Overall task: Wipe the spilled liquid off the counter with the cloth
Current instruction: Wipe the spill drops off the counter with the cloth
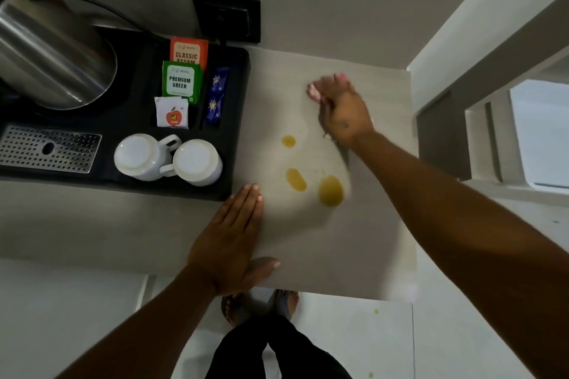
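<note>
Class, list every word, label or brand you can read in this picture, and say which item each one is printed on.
"CLASSIC ASSAM": orange tea sachet; its lower edge is hidden.
"PREMIUM GREEN": green tea sachet.
"WING": small brand line at the top of both tea sachets, only faintly legible.
White sachet with a red apple: lettering too small to read.
Blue sachets: a star pattern, no readable text.

Both forearms are bare, with no sleeves, watch or bracelet in view. The left hand [229,237] and right hand [345,111] wear no gloves or rings; the fingernails are short. Below the counter edge, black trousers [277,351] cover the legs, and the feet wear open sandals [284,301], toes showing.
</note>
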